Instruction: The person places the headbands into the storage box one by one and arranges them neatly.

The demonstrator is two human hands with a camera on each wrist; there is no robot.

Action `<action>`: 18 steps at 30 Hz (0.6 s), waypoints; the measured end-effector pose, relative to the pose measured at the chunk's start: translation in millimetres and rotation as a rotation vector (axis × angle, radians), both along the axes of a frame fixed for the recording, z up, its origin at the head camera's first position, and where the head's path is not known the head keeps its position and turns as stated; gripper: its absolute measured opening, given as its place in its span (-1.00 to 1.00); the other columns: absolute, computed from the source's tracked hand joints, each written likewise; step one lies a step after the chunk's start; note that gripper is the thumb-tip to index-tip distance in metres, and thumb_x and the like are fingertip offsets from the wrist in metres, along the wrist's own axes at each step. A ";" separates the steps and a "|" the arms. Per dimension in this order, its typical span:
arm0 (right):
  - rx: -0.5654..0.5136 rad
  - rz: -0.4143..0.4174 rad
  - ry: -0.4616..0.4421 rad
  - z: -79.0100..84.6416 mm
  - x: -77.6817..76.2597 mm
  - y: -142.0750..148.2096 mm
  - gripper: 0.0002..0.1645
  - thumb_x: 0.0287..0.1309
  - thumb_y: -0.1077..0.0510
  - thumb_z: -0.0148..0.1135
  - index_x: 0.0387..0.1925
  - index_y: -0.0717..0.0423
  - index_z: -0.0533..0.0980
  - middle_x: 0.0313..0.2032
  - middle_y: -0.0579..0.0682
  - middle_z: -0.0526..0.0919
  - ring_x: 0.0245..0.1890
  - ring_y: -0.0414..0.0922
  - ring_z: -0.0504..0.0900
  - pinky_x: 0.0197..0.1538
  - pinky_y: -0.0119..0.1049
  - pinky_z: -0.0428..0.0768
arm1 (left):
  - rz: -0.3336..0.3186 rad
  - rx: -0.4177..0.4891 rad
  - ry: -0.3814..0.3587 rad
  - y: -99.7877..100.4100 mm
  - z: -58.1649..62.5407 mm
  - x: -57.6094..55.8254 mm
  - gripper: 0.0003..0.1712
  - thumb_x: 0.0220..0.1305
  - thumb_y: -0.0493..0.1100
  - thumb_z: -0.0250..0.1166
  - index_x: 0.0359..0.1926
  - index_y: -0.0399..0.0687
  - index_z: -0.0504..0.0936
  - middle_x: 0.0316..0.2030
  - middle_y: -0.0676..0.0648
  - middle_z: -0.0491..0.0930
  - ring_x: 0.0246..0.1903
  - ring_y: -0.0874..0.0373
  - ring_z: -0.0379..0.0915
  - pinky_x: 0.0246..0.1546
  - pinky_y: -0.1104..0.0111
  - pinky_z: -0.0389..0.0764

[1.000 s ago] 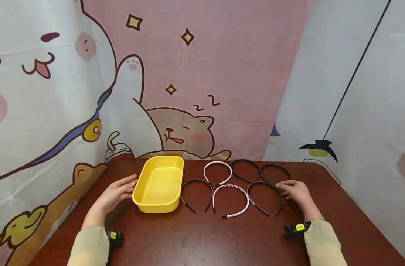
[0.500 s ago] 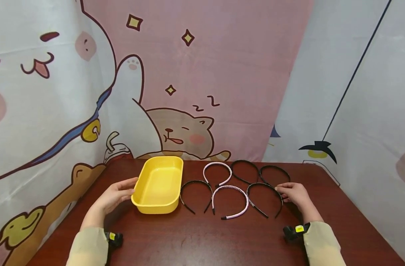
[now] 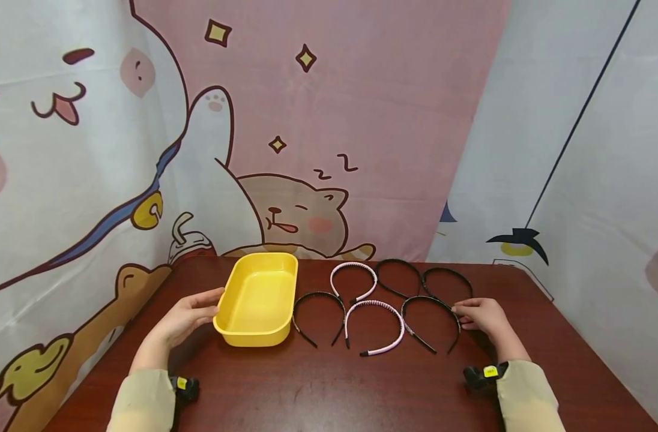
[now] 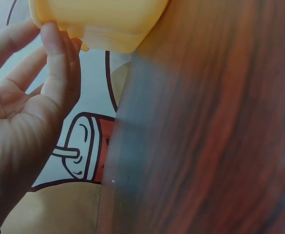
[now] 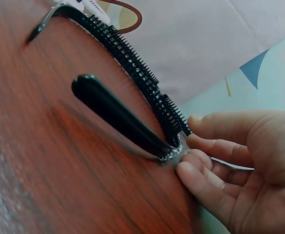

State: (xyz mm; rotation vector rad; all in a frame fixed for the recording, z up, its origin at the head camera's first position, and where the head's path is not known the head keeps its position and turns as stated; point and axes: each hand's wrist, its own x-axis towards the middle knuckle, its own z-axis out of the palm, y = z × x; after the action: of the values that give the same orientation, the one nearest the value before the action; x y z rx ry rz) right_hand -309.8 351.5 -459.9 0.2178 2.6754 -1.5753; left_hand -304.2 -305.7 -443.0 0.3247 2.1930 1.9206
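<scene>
My left hand (image 3: pixel 180 324) is at the left side of a yellow plastic tray (image 3: pixel 256 333), its fingertips touching the outside just under the rim. In the left wrist view the thumb (image 4: pixel 54 58) meets the underside of the tray's lip (image 4: pixel 108 39). My right hand (image 3: pixel 482 318) pinches the right side of a black headband (image 3: pixel 428 297) lying on the table. The right wrist view shows this headband's small comb teeth (image 5: pixel 132 58) and glittery band, with thumb and fingers at its bend (image 5: pixel 174 151).
Two pink-and-white headbands (image 3: pixel 374 303) and several black ones lie between the tray and my right hand, some touching each other. A black headband (image 3: pixel 319 294) lies right beside the tray. A cartoon-print cloth (image 3: pixel 388 150) hangs behind the brown table (image 3: pixel 329 390).
My left hand has moved right and come into contact with the tray's side. My right hand stays at the front right headband, shifting only slightly.
</scene>
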 end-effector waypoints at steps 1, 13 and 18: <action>0.003 0.001 0.001 0.8 0.6 0.3 -0.48 0.23 0.13 0.26 0.03 0.52 0.50 -0.29 0.08 0.66 -0.41 -0.13 0.62 -0.32 -0.25 0.68 | 0.001 0.004 -0.004 0.8 0.5 -0.1 -0.29 0.34 -0.29 0.21 0.43 -0.35 0.16 0.37 -0.39 0.17 0.11 0.03 0.48 0.04 0.30 0.54; 0.079 0.006 0.009 5.6 0.5 -4.2 -0.52 0.18 0.11 0.31 -0.07 0.49 0.56 -0.31 0.10 0.65 -0.41 -0.13 0.62 -0.33 -0.26 0.68 | 0.011 -0.019 0.006 1.0 -0.5 1.0 -0.31 0.35 -0.30 0.18 0.43 -0.36 0.15 0.36 -0.39 0.19 0.18 -0.08 0.42 0.06 0.31 0.53; 0.122 0.011 0.008 4.2 1.2 -6.7 -0.52 0.14 0.10 0.35 -0.08 0.46 0.57 -0.38 0.09 0.63 -0.46 -0.12 0.61 -0.37 -0.24 0.67 | 0.005 -0.031 0.016 -0.4 -0.7 0.7 -0.31 0.35 -0.28 0.19 0.42 -0.35 0.17 0.35 -0.38 0.21 0.16 -0.05 0.43 0.07 0.31 0.52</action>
State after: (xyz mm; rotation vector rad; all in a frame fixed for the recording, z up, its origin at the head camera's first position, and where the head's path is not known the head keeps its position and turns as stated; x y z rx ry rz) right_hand -308.6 344.8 -455.7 0.1996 2.7765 -1.4144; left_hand -303.6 -306.2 -443.7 0.3307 2.2335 1.8903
